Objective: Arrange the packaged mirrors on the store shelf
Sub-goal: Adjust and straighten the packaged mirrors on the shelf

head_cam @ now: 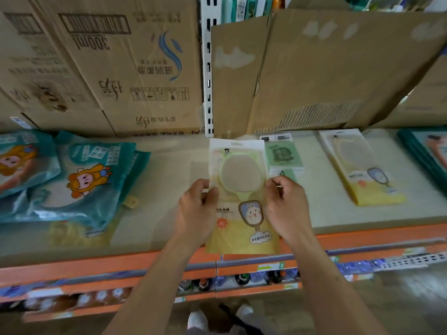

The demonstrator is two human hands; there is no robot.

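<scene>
At the far left, teal bags (72,180) printed with a cartoon figure lie overlapping on the shelf (169,165). Printed cardboard boxes (121,68) stand behind them against the back. A white slotted upright (208,68) rises just right of the boxes.

The left hand (196,209) grips the left edge of a mirror pack (242,201). Its thumb lies on the front face beside the round mirror, and the other fingers curl behind the edge. The pack is long and pale yellow, with a green-framed hand mirror under clear film and a rabbit drawing lower down. It sits between the two hands near mid-shelf. Its top end reaches toward the upright, and its lower end juts past the shelf's orange front lip. Whether it rests on the shelf or is held just above it cannot be told.

The right hand (287,204) pinches the pack's right edge level with the mirror's lower rim, fingers curled tight and knuckles up.

Green packets (283,153) lie just beyond the right hand, near the pack's top right corner. Farther right, a second mirror pack (362,170) lies flat on the shelf, well apart from the held one and angled slightly. A large cardboard sheet (314,68) leans behind it. A teal box (428,153) sits at the right edge.

Below the lip, bottles (203,284) stand on a lower shelf.
</scene>
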